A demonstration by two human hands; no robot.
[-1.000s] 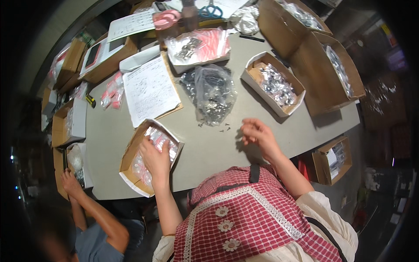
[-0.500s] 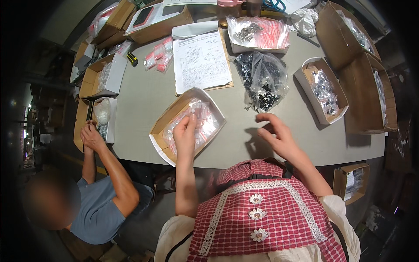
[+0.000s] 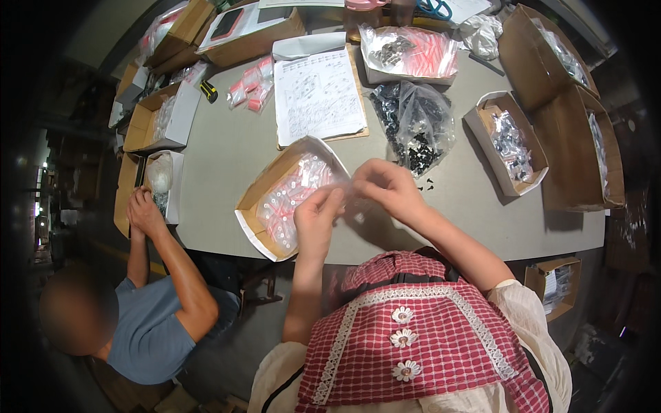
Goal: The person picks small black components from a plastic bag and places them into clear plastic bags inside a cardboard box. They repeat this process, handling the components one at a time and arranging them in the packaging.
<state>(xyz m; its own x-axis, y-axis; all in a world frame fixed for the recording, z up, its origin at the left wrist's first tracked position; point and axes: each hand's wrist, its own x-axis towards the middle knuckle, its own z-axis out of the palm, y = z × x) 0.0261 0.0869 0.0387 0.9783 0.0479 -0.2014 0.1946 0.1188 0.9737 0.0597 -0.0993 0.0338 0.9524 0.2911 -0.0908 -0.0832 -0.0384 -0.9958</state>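
Note:
My left hand (image 3: 318,219) is closed in a pinch at the right side of an open cardboard box (image 3: 249,237), which holds small clear zip bags (image 3: 279,206) with red edges and small white pieces inside. Close beside it, my right hand (image 3: 392,191) is closed, with its fingertips brought together. A small clear plastic bag (image 3: 352,205), smeared by motion, spans the gap between both hands. Beyond my right hand lies a large clear bag (image 3: 416,117) spilling small black screws (image 3: 418,148). A few loose black screws (image 3: 427,184) rest on the table by my right wrist.
A clipboard with drawing sheets (image 3: 320,96) lies behind the box. Boxes of bagged parts (image 3: 506,144) stand to the right, and a box with red-edged bags (image 3: 410,58) at the back. A yellow-black cutter (image 3: 208,91) lies left. A co-worker's hands (image 3: 146,210) reach into a box there.
My left hand has moved right from over the bags in the box. My right hand has come left to meet it, and a few loose screws now show on the table.

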